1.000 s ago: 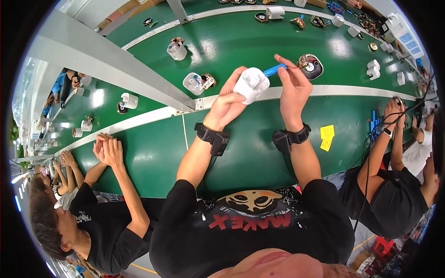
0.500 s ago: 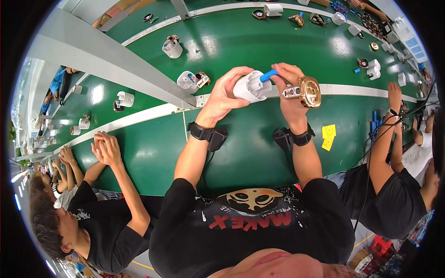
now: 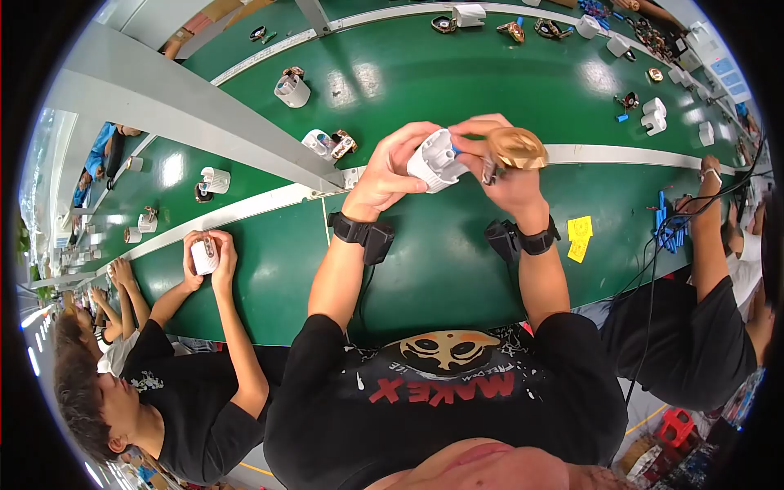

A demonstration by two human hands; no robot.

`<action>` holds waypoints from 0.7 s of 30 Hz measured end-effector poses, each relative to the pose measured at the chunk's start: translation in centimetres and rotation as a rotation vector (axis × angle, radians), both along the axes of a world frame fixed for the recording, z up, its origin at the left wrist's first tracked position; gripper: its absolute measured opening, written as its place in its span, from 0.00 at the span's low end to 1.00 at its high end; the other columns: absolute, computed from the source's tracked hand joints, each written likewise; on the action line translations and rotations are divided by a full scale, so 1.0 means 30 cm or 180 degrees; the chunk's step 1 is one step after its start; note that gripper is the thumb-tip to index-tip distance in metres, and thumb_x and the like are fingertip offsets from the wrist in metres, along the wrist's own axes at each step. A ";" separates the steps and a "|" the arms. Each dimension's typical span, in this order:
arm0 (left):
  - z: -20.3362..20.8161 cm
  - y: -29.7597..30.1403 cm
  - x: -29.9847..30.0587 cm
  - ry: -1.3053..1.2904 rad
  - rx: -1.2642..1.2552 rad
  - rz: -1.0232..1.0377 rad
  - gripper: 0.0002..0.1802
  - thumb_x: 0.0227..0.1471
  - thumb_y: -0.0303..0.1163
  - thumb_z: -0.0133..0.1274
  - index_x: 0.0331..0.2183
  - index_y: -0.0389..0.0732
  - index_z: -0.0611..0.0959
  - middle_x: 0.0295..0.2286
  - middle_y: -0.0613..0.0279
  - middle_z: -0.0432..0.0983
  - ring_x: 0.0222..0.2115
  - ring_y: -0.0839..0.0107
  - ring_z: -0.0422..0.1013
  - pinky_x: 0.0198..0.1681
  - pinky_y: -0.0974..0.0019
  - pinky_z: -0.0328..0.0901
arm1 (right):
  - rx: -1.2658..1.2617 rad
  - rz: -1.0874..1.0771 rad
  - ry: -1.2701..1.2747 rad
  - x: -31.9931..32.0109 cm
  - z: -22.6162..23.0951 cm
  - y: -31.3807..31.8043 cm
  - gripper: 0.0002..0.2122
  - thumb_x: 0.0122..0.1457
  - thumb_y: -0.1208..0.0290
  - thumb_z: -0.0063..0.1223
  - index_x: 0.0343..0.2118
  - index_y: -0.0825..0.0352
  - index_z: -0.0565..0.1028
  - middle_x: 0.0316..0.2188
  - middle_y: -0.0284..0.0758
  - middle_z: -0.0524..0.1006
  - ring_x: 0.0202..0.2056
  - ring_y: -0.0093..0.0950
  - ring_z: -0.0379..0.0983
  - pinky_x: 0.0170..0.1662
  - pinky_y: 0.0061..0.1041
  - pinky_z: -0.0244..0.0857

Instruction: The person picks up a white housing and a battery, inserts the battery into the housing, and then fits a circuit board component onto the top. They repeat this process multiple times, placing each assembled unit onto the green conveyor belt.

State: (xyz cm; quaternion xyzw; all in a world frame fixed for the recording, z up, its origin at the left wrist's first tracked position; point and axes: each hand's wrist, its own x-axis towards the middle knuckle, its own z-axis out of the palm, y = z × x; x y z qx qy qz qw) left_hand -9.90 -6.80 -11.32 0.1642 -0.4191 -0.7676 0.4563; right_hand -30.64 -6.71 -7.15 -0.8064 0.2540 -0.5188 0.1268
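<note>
My left hand (image 3: 382,175) is closed around a white ribbed plastic housing (image 3: 429,167), its open end tilted up and to the right, with molded chambers inside. At that opening, my right hand (image 3: 513,186) pinches a blue cylinder (image 3: 456,150), mostly hidden by the fingers and the housing's rim. A round gold-coloured part (image 3: 519,149), blurred by motion, sits over the back of my right hand. A small piece attached to it hangs by the fingers. Both hands are above the green work surface (image 3: 433,269).
Yellow paper slips (image 3: 579,238) lie right of my right wrist; several blue cylinders (image 3: 671,233) lie farther right, beside black cables. A grey post (image 3: 212,106) slants in at left. Beyond the white rail (image 3: 604,155), white housings (image 3: 292,90) stand. A co-worker at left holds another housing (image 3: 205,256).
The blue cylinder has gone deeper into the housing's opening. My right hand has turned, swinging the gold part up and left. Items beyond the rail have shifted slightly left.
</note>
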 end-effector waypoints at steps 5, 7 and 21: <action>0.007 0.005 -0.009 0.0389 0.0119 0.0223 0.44 0.31 0.17 0.63 0.54 0.34 0.65 0.49 0.56 0.66 0.51 0.66 0.64 0.55 0.63 0.60 | 0.0933 -0.0034 0.0256 0.039 0.062 0.040 0.31 0.36 0.70 0.72 0.48 0.65 0.72 0.42 0.33 0.75 0.42 0.31 0.72 0.45 0.27 0.65; 0.021 0.014 -0.013 0.0469 0.0156 0.0295 0.45 0.32 0.18 0.64 0.55 0.34 0.64 0.49 0.56 0.66 0.51 0.66 0.64 0.55 0.62 0.59 | 0.1069 -0.0083 0.0155 0.055 0.007 0.038 0.33 0.34 0.70 0.72 0.49 0.64 0.72 0.41 0.34 0.75 0.42 0.31 0.71 0.44 0.27 0.65; 0.070 0.011 0.011 -0.0501 -0.0206 0.0318 0.42 0.34 0.17 0.63 0.54 0.37 0.66 0.47 0.58 0.65 0.48 0.66 0.66 0.52 0.63 0.62 | 0.1444 -0.0331 0.0866 0.047 -0.063 0.021 0.35 0.34 0.72 0.71 0.51 0.63 0.68 0.45 0.40 0.71 0.41 0.38 0.69 0.44 0.33 0.65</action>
